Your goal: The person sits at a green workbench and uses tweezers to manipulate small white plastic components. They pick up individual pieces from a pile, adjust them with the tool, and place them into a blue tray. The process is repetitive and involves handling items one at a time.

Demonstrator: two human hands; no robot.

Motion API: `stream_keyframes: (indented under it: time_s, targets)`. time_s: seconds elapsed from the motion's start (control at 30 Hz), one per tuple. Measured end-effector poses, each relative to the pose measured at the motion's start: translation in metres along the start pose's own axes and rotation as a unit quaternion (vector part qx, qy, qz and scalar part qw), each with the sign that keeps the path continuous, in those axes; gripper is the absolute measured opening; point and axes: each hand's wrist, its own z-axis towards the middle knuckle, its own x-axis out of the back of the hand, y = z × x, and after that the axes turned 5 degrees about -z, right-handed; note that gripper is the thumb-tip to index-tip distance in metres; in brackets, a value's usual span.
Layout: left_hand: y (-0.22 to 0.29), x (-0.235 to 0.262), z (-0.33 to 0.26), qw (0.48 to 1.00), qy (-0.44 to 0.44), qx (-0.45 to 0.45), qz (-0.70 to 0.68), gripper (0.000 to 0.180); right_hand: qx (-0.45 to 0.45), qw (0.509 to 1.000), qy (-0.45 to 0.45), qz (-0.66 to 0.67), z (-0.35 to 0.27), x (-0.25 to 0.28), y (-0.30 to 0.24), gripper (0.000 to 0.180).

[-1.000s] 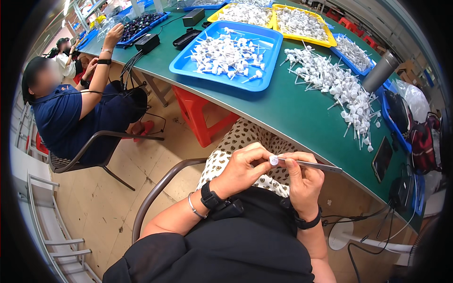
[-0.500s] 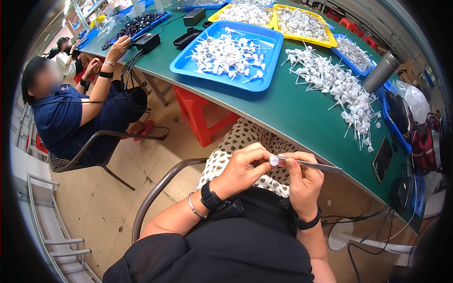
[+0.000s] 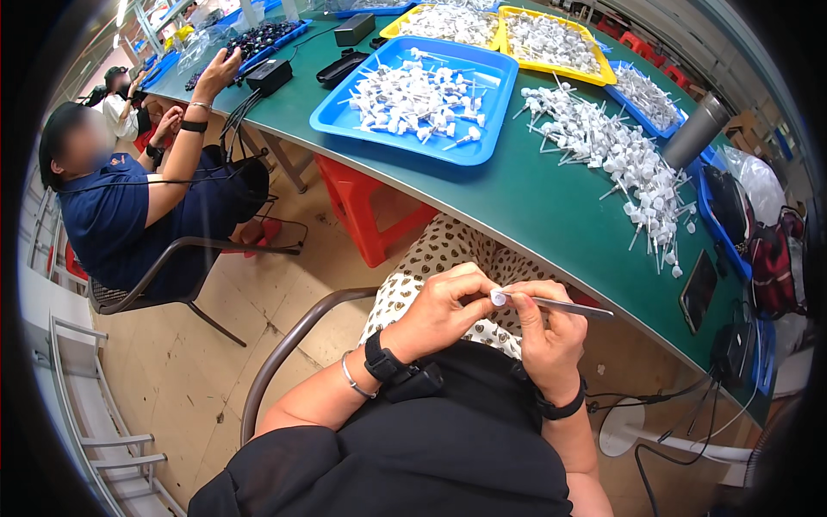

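Note:
Above my lap, my left hand pinches a small white plastic piece with a round head. My right hand grips a slim, flat metal blade-like tool, with one end at the white piece and the other sticking out to the right. Fingers cover the tool's working end, so I cannot tell exactly how it meets the piece. Similar white pieces with thin stems fill a blue tray on the table in front of me. A loose pile of white pieces lies to its right.
Yellow trays of white pieces stand behind on the green table. At right are a grey bottle, a phone and cables. A red stool sits underneath. A co-worker sits at left.
My right hand and the tool have shifted slightly left and down, and the tool's angle has changed a little. The co-worker's raised hand has opened somewhat.

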Motion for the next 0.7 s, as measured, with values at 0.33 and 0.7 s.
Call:
stream_keyframes:
  time_s: [0.33,0.7]
  targets:
    - [-0.005,0.005,0.001,0.997,-0.010,0.024,-0.067,0.009,-0.013,0.997,-0.045,0.058,0.007,0.011,-0.002,0.010]
    - [0.002,0.008,0.001,0.950,0.003,0.170,-0.263,0.016,-0.104,0.970,0.025,0.216,0.001,0.010,0.004,0.015]
